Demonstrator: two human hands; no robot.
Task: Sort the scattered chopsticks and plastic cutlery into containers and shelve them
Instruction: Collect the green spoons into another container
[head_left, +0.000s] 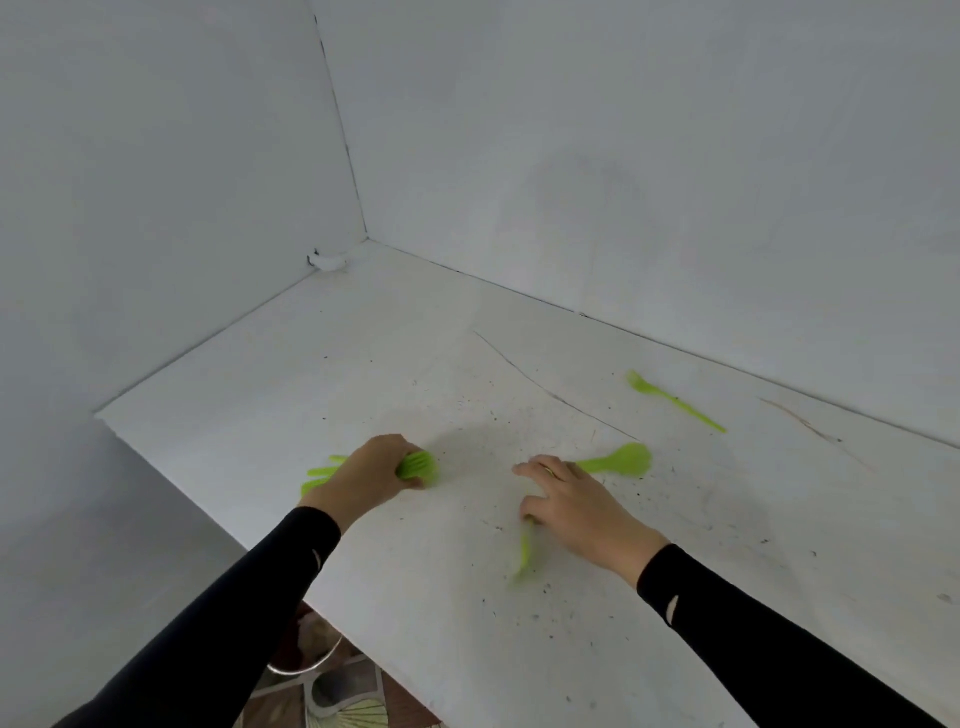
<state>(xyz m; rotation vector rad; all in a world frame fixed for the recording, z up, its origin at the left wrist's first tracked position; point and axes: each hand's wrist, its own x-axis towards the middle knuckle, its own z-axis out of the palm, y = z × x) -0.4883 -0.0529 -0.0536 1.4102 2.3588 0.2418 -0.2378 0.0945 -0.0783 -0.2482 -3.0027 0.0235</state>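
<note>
My left hand (371, 475) grips a bundle of green plastic cutlery (415, 464); the heads stick out to the right of my fingers and the handles to the left. My right hand (569, 501) lies on the white table (363, 364) over a green spoon (621, 460), whose bowl shows beyond my fingertips. Another green piece (524, 553), blurred, pokes out from under my thumb toward the table's front. One green fork (675, 400) lies alone at the back right.
White walls close the table in at the left and back. The table's front left edge runs diagonally below my left arm. Below that edge a round metal rim (306, 662) and a patterned floor show.
</note>
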